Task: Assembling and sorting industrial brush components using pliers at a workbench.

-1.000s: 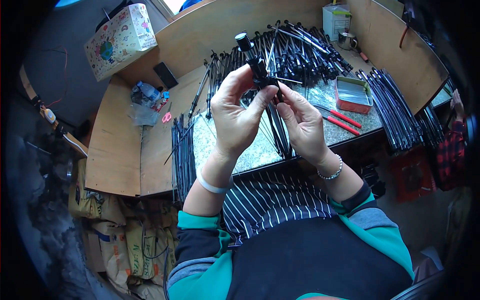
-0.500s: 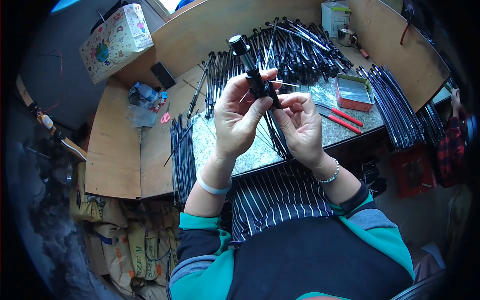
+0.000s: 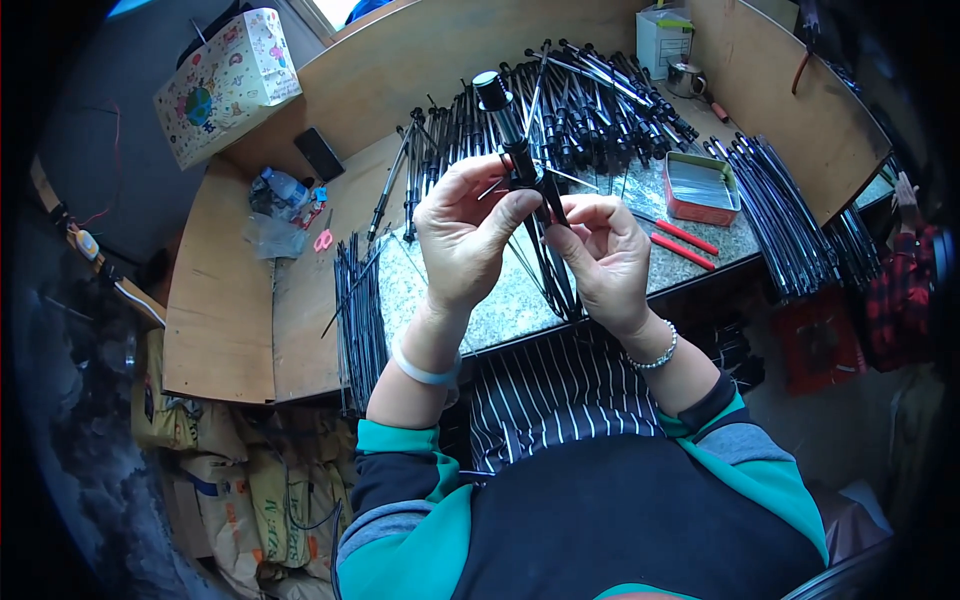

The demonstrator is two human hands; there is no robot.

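A black-and-silver tube with a round cap stands up between my hands, tilted slightly. My left hand is closed around its black collar, with the thumb across the front. Several thin black bars hang down from the collar toward my lap. My right hand is closed, pinching one of these black bars just below the collar between thumb and forefinger. A thin silver pin sticks out sideways by the collar, above the right fingertips. The inner faces of the collar are hidden by my fingers.
Pliers with red handles and a red tin of thin pins lie right of my hands. Similar tubes are heaped behind. Bundles of black bars lie right and left. Pink scissors and a phone are leftward.
The tube has shifted slightly right and tipped more upright. My left fingers have loosened and lowered a little on the collar. The right hand keeps its pinch.
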